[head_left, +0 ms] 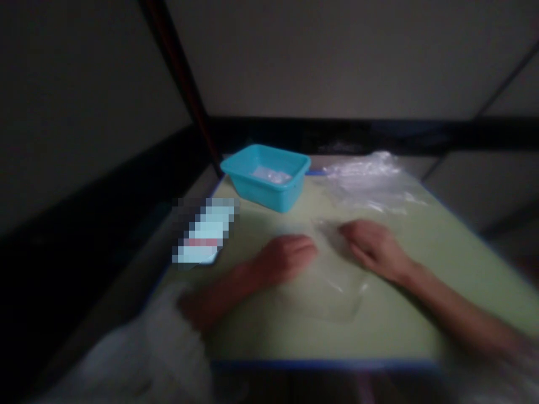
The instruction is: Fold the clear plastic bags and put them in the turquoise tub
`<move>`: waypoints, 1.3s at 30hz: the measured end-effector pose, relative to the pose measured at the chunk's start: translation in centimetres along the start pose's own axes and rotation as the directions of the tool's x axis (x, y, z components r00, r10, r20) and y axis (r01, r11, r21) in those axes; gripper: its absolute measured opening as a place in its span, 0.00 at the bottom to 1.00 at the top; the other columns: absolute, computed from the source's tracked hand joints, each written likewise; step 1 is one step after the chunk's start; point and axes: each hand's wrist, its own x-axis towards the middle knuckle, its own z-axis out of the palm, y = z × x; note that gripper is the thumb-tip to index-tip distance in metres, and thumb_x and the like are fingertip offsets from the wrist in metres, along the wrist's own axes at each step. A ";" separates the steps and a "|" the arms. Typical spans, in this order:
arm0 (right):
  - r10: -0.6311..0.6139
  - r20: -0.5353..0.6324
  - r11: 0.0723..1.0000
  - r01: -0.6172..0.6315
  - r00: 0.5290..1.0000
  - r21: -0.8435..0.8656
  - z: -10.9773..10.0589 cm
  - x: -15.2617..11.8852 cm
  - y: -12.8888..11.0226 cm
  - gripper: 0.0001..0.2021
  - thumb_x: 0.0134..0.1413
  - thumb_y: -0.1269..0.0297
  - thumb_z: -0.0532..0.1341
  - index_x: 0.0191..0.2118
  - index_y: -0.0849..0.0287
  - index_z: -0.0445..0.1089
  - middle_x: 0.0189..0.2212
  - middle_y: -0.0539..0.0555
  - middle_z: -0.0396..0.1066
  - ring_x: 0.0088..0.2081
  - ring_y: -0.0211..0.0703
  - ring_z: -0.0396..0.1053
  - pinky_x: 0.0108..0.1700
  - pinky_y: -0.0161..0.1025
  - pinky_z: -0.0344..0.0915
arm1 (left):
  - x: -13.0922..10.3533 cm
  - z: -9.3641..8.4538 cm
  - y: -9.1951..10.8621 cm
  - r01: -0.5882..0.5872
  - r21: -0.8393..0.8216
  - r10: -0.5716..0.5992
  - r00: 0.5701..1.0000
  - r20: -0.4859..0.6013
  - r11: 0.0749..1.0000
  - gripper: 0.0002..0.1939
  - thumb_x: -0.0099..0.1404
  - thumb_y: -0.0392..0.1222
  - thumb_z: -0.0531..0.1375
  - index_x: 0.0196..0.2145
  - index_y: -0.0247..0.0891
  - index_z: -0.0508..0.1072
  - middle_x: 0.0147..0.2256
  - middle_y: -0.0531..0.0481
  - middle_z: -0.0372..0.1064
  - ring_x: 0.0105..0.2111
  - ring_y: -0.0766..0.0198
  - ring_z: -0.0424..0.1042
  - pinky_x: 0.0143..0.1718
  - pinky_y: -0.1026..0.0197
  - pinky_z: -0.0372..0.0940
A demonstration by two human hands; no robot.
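Blue basin (263,191) near far edge of table (252,339). Clear plastic bag (330,289) lies flat, my side of basin and a bit right. My left hand (288,257) and right hand (373,247) both half-curled at the bag; blurry, can't tell if either grips film. Plastic pile (370,182) right of basin. Pixelated slab (210,227) front-left of basin, by left edge. Tabletop stretches from bag to near blue edge.

The near bag (332,292) looked to me thin, glossy plastic; the far tub (261,192), smooth plastic; the tabletop (446,258), matt.
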 end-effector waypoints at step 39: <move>-0.390 0.117 0.919 0.377 0.913 0.120 1.2 0.1 -2.5 0.15 0.65 0.69 0.46 0.41 0.65 0.70 0.34 0.60 0.75 0.39 0.45 0.72 0.40 0.43 0.70 | -0.8 1.2 -0.3 -0.051 0.534 -0.122 0.951 0.284 0.844 0.36 0.60 0.62 0.55 0.59 0.35 0.59 0.64 0.39 0.47 0.65 0.48 0.43 0.63 0.43 0.40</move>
